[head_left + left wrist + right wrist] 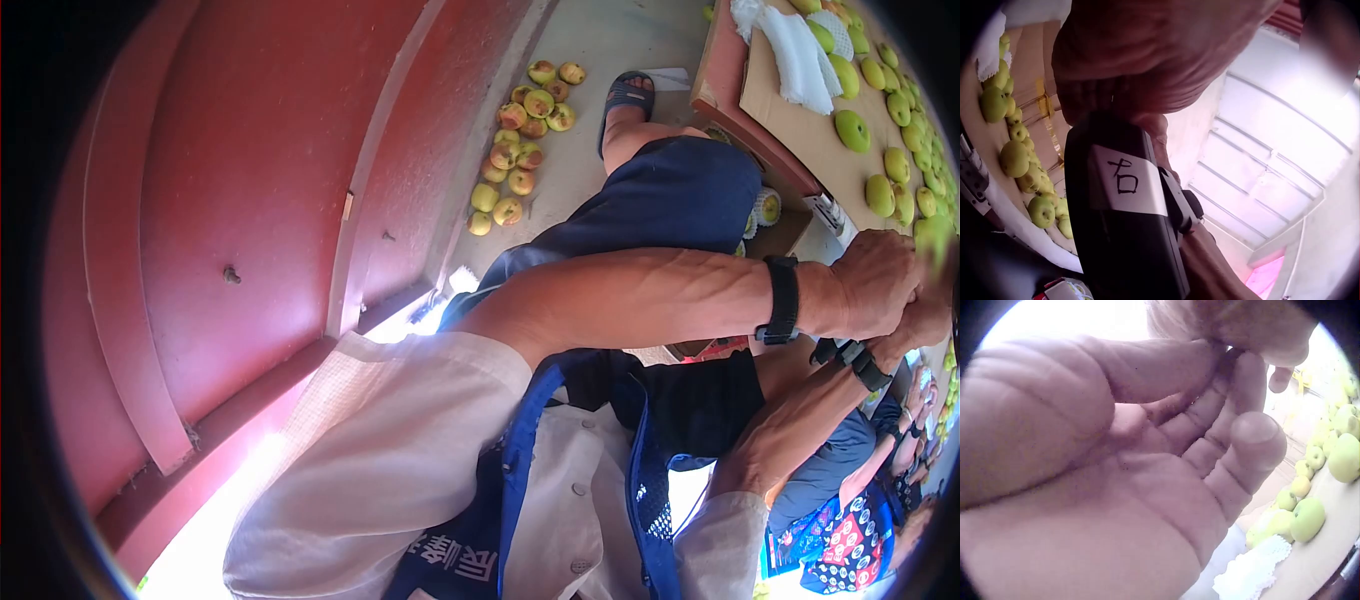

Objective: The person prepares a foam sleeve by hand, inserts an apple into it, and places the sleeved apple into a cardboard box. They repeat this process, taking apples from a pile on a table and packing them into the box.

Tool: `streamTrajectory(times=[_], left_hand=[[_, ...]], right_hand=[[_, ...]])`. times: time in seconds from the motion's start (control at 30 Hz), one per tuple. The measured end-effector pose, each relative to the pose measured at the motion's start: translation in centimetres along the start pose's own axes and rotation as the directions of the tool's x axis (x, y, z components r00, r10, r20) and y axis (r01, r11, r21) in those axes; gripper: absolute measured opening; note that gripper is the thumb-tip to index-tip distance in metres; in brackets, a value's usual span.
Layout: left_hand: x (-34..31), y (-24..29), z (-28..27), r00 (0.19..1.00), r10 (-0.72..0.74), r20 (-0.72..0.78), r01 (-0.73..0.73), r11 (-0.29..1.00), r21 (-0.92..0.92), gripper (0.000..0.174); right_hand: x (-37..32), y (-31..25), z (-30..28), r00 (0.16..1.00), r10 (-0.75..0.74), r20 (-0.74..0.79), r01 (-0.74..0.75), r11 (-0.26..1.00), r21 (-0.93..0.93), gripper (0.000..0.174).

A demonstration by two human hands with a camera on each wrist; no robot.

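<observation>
My left hand [870, 280] and right hand [922, 318] meet over the table's edge at the far right of the head view. In the right wrist view the right hand [1147, 450] has curled fingers, its thumb reaching toward the fingertips beside the left hand [1241, 325]. Bent over in the left wrist view, the left hand [1166, 56] partly covers the right. I cannot tell what lies between them. Green apples [880, 195] spread over the cardboard close by, with white foam netting [800, 65] near them. A black wrist device [1125, 206] hides part of the right arm.
Bruised apples [520, 130] lie in a group on the floor by the red wall [250, 150]. Below the tabletop is a cardboard box [785, 235] with a netted apple [767, 207]. Another person [850, 520] is at the lower right.
</observation>
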State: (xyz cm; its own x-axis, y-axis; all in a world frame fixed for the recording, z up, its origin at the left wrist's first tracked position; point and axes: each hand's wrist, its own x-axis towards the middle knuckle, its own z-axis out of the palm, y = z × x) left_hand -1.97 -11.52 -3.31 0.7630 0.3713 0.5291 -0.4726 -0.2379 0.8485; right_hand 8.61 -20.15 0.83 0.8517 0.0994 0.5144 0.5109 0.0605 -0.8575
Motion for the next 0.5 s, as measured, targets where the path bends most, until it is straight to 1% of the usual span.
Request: streamTrajectory(times=[0.03,0.1,0.17,0.2,0.27,0.33,0.4,0.43,0.47,0.5], left_hand=[[-0.1,0.0,0.1,1.0,-0.004,-0.012,0.004,1.0,-0.01,0.009],[-0.2,-0.3,0.3,1.0,-0.009,-0.025,0.009,1.0,-0.02,0.01],[-0.1,-0.7,0.6,0.993,-0.08,-0.086,0.081,0.997,0.01,0.01],[0.0,-0.8,0.7,0.993,-0.08,-0.087,0.082,0.997,0.01,0.01],[0.2,-0.9,0.8,0.984,-0.106,-0.14,0.115,0.992,0.055,0.01],[0.3,-0.9,0.6,0.984,-0.104,-0.142,0.108,0.994,0.024,0.01],[0.2,-0.7,0.2,0.985,-0.1,-0.142,0.1,0.995,-0.009,0.009],[0.1,-0.5,0.1,0.991,-0.063,-0.117,0.063,0.998,-0.003,0.008],[0.0,-0.4,0.0,0.995,-0.025,-0.092,0.026,1.0,0.003,0.007],[0.0,-0.2,-0.1,0.996,-0.022,-0.09,0.023,1.0,0.001,0.007]], right_hand=[[-0.1,0.1,-0.2,1.0,0.0,0.001,0.0,1.0,0.0,0.072],[-1.4,-1.0,1.1,0.999,-0.03,0.031,0.03,0.999,-0.019,0.072],[-2.4,-2.0,2.8,0.998,-0.036,0.046,0.037,0.999,-0.009,0.073],[-2.6,-2.3,3.2,0.997,-0.044,0.059,0.044,0.999,0.0,0.074],[-2.7,-2.2,3.6,0.996,-0.027,0.079,0.026,1.0,0.01,0.075],[-2.6,-2.1,3.6,0.995,-0.01,0.098,0.008,1.0,0.02,0.076],[-2.3,-2.0,3.3,0.992,-0.042,0.119,0.038,0.999,0.036,0.076],[-2.2,-1.8,3.0,0.992,-0.043,0.118,0.039,0.999,0.036,0.076],[-1.9,-1.7,2.6,0.996,-0.025,0.086,0.021,0.999,0.044,0.075],[-1.6,-1.5,2.1,0.998,-0.007,0.054,0.004,0.999,0.052,0.074]])
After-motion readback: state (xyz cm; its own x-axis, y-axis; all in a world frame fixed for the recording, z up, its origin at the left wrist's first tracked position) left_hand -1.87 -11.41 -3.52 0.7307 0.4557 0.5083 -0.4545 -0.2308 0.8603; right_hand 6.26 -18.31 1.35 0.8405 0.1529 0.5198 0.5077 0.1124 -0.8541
